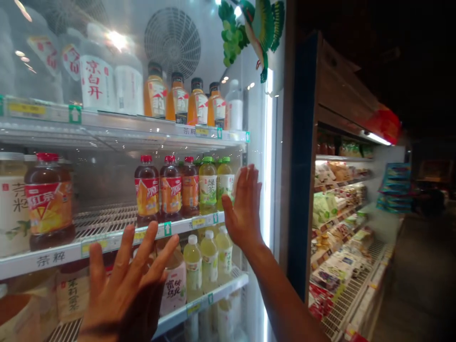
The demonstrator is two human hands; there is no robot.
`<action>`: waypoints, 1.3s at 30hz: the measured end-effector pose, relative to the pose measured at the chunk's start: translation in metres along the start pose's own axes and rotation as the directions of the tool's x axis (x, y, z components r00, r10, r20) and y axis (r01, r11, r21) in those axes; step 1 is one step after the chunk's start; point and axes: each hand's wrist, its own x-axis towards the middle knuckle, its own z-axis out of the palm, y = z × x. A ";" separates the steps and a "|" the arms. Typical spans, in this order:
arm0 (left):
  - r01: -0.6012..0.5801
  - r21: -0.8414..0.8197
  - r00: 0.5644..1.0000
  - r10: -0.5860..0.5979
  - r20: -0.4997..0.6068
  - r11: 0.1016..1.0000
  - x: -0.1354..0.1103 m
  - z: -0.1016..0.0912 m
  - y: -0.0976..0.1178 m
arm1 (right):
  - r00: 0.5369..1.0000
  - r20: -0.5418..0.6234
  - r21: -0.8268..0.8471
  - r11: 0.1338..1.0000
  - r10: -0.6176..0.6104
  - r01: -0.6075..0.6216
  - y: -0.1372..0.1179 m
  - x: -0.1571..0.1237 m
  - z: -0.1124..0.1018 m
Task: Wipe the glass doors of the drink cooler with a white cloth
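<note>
My left hand (124, 285) is open, its fingers spread and pressed flat against the glass door (114, 190) of a drinks fridge, low at the left. My right hand (245, 206) is open too, flat against the same glass near the door's right edge, by the lit door frame (268, 156). Behind the glass stand red-capped iced tea bottles (162, 190), green-capped green tea bottles (213, 184), orange juice bottles (181, 99) on the top shelf and pale drinks (208, 259) on a lower shelf. Neither hand holds anything.
A large iced tea bottle (50, 202) stands at the left on the middle shelf. To the right an open chilled display (342, 228) holds packaged foods on several shelves. A dark aisle (420, 275) runs past it. A fan grille (173, 40) shows at the fridge's top.
</note>
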 end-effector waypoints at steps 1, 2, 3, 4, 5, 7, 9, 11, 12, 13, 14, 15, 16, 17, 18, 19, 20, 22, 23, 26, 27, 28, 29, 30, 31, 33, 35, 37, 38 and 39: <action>0.002 0.023 1.000 -0.002 0.006 1.000 -0.003 -0.002 -0.005 | 1.000 0.019 0.016 1.000 -0.008 0.007 -0.003 -0.018 -0.001; 0.009 0.055 1.000 -0.009 0.010 0.998 -0.006 -0.005 -0.010 | 0.999 0.040 0.014 0.999 -0.035 0.035 -0.005 -0.040 -0.001; 0.015 0.088 1.000 -0.016 0.013 0.996 -0.010 -0.007 -0.016 | 0.996 0.049 0.005 0.997 -0.080 0.080 -0.003 -0.059 -0.003; 0.018 0.113 1.000 -0.019 0.012 0.993 -0.013 -0.010 -0.023 | 0.993 0.052 0.004 0.994 -0.110 0.110 0.004 -0.072 -0.005; 0.014 0.126 1.000 -0.016 0.012 0.992 -0.015 -0.014 -0.028 | 0.991 0.054 -0.004 0.993 -0.122 0.122 0.015 -0.074 -0.007; 0.003 0.132 1.000 -0.004 0.011 0.991 -0.019 -0.022 -0.038 | 0.995 -0.088 -0.037 0.999 -0.043 0.040 0.045 -0.045 -0.012; -0.006 0.146 1.000 0.004 0.015 0.989 -0.021 -0.033 -0.045 | 0.989 -0.148 0.031 0.999 0.012 -0.007 0.061 -0.001 -0.008; -0.013 0.185 0.999 0.008 0.031 0.983 -0.024 -0.043 -0.054 | 0.989 -0.143 0.052 0.998 -0.022 0.030 0.047 0.020 0.002; -0.014 0.210 0.999 0.006 0.040 0.978 -0.026 -0.048 -0.060 | 0.985 -0.131 0.063 0.990 -0.115 0.124 0.030 0.016 0.006; -0.013 0.234 0.999 0.002 0.047 0.972 -0.029 -0.054 -0.067 | 0.967 -0.050 0.094 0.963 -0.248 0.252 0.008 0.007 0.009; -0.009 0.258 0.999 -0.005 0.054 0.966 -0.031 -0.060 -0.075 | 0.908 0.026 0.162 0.898 -0.418 0.408 -0.014 -0.003 0.010; -0.003 0.279 0.998 -0.014 0.059 0.960 -0.034 -0.066 -0.084 | 0.813 0.063 0.232 0.801 -0.578 0.552 -0.035 -0.009 0.010; 0.008 0.299 0.997 -0.029 0.066 0.954 -0.036 -0.072 -0.094 | 0.721 0.052 0.277 0.703 -0.691 0.655 -0.053 -0.005 0.010; 0.017 0.315 0.997 -0.042 0.071 0.949 -0.039 -0.079 -0.103 | 0.673 0.029 0.284 0.652 -0.739 0.703 -0.067 0.011 0.010; 0.020 0.330 0.996 -0.048 0.078 0.944 -0.041 -0.085 -0.112 | 0.674 -0.007 0.264 0.648 -0.739 0.714 -0.077 0.035 0.011; 0.021 0.346 0.995 -0.052 0.082 0.938 -0.043 -0.091 -0.120 | 0.744 -0.032 0.232 0.719 -0.667 0.655 -0.086 0.066 0.012; 0.019 0.364 0.995 -0.053 0.084 0.931 -0.046 -0.097 -0.127 | 0.814 -0.066 0.201 0.792 -0.577 0.577 -0.095 0.096 0.012; 0.006 0.397 0.995 -0.043 0.086 0.918 -0.052 -0.107 -0.138 | 0.888 -0.125 0.185 0.869 -0.443 0.459 -0.117 0.135 0.012; 0.001 0.409 0.996 -0.038 0.084 0.913 -0.056 -0.112 -0.142 | 0.887 -0.139 0.199 0.865 -0.441 0.461 -0.133 0.138 0.012; 0.012 0.424 0.996 -0.048 0.076 0.906 -0.068 -0.128 -0.154 | 0.576 -0.095 0.360 0.511 -0.812 0.780 -0.191 0.101 0.015; 0.019 0.425 0.996 -0.054 0.071 0.905 -0.071 -0.134 -0.158 | 0.417 -0.068 0.402 0.357 -0.907 0.843 -0.211 0.091 0.016; 0.032 0.424 0.996 -0.065 0.065 0.905 -0.075 -0.139 -0.162 | 0.322 -0.037 0.425 0.277 -0.946 0.862 -0.230 0.088 0.019; 0.050 0.423 0.995 -0.082 0.056 0.905 -0.077 -0.144 -0.166 | 0.293 -0.010 0.433 0.260 -0.956 0.863 -0.247 0.095 0.021; 0.070 0.418 0.994 -0.097 0.045 0.906 -0.080 -0.149 -0.170 | 0.329 0.009 0.424 0.302 -0.944 0.854 -0.263 0.108 0.024; 0.094 0.411 0.993 -0.117 0.030 0.907 -0.082 -0.153 -0.173 | 0.426 0.010 0.406 0.393 -0.905 0.825 -0.278 0.124 0.026; 0.149 0.382 0.987 -0.161 0.000 0.912 -0.085 -0.160 -0.178 | 0.581 -0.061 0.360 0.525 -0.812 0.771 -0.303 0.148 0.031; 0.199 0.332 0.979 -0.198 -0.038 0.922 -0.090 -0.165 -0.181 | 0.507 -0.150 0.338 0.438 -0.849 0.833 -0.322 0.142 0.034; 0.242 0.281 0.970 -0.230 -0.077 0.929 -0.095 -0.170 -0.183 | 0.257 -0.128 0.329 0.204 -0.958 0.922 -0.334 0.119 0.036; 0.258 0.264 0.966 -0.242 -0.091 0.929 -0.098 -0.173 -0.183 | 0.157 -0.115 0.337 0.110 -0.981 0.935 -0.338 0.111 0.036; 0.272 0.256 0.962 -0.255 -0.097 0.928 -0.100 -0.175 -0.184 | 0.122 -0.103 0.354 0.078 -0.987 0.932 -0.341 0.110 0.037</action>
